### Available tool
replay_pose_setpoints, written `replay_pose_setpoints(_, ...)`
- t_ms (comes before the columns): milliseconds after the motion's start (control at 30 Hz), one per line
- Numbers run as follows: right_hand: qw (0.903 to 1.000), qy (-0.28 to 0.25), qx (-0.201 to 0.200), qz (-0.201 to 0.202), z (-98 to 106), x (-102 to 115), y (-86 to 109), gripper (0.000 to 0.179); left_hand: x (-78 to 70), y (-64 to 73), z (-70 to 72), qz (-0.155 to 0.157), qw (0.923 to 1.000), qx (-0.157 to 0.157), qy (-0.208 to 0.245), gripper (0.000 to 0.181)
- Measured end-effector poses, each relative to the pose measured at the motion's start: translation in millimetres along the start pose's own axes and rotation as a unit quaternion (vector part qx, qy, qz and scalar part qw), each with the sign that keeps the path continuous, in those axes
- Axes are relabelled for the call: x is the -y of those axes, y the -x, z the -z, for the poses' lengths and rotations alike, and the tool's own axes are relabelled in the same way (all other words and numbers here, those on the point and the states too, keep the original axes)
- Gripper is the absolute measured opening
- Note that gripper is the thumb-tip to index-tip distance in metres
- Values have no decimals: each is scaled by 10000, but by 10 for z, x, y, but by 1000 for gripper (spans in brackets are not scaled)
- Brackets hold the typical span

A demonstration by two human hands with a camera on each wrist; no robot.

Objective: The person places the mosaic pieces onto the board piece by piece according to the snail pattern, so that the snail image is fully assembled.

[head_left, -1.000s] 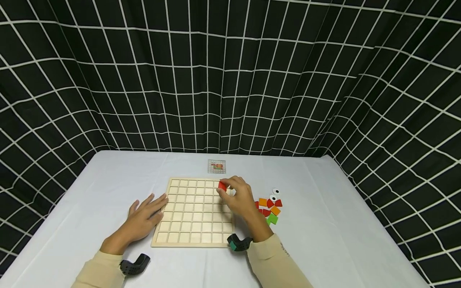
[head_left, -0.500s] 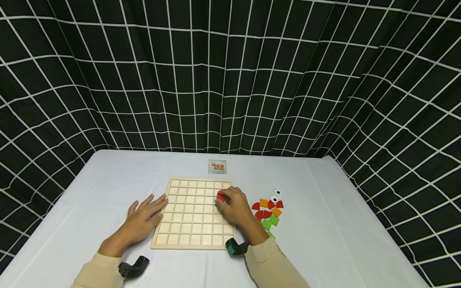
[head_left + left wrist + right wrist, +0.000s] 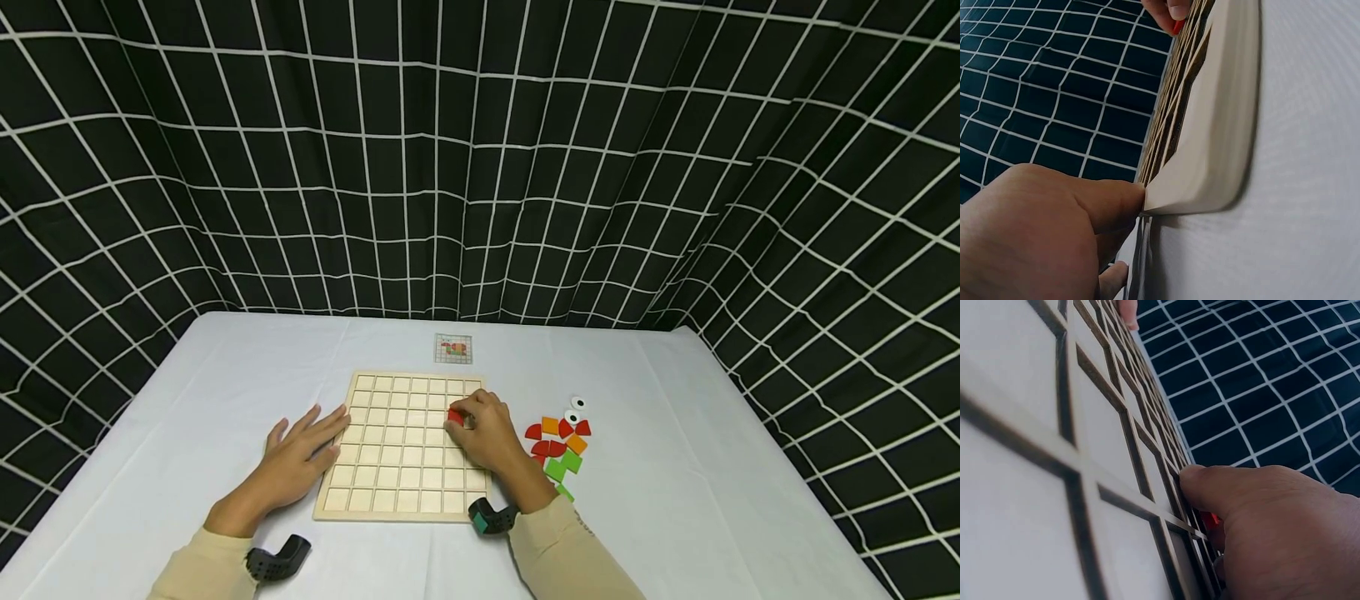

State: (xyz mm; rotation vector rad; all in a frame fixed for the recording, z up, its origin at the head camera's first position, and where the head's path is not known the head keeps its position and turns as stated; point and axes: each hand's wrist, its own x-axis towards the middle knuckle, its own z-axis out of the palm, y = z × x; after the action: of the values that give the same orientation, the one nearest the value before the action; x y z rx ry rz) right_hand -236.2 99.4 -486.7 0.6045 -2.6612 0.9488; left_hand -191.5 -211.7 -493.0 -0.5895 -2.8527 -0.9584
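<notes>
Head view: the right hand (image 3: 486,429) is clamped on a small flat red piece (image 3: 454,416), pinched between the thumb and the fingers, over the right-hand side of a pale wooden board (image 3: 390,516) divided into square compartments by raised strips. Whether the piece is seated in a compartment cannot be told, as the hand hides part of it; the right wrist view shows only a sliver of red behind the thumb, close to the board's surface. The left hand (image 3: 296,454) has its fingers straight and apart, fingertips at the board's left edge, and in the left wrist view its thumb touches the rim near a corner. Just right of the right forearm, on the white-covered worktop (image 3: 675,467), lies a loose cluster: orange squares (image 3: 550,425), red rounded-edge pieces (image 3: 555,449), green pieces (image 3: 572,461) and two white discs with black centres (image 3: 573,417). A small card with a grid and a coloured picture (image 3: 453,348) lies beyond the board's far edge, apart from it. Behind the worktop hangs a black curtain with white grid lines (image 3: 375,171).
</notes>
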Motion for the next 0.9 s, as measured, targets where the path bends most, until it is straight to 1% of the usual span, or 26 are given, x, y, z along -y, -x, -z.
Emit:
replay_pose_setpoints(267,10000,58,8,43,-2,9,10,21,-2,10,-13,-44,10000,-86,-10,43)
replay_pose_setpoints(433,9999,36,-53,132,-5,8,12,19,-13,5,3,-36,10000,-59,-10,43)
replay_pose_setpoints(600,9999,51,23,121,10,20,20,21,-20,2,12,-8,10000,-25,-7,43)
replay_pose_setpoints(700,9999,-72,65,109,53,34,19,23,-21,1,0,8,10000,-19,2,43)
replay_pose_setpoints(900,9985,-456,4,316,218,129,-11,24,-31,14,7,9,10000,-34,-33,43)
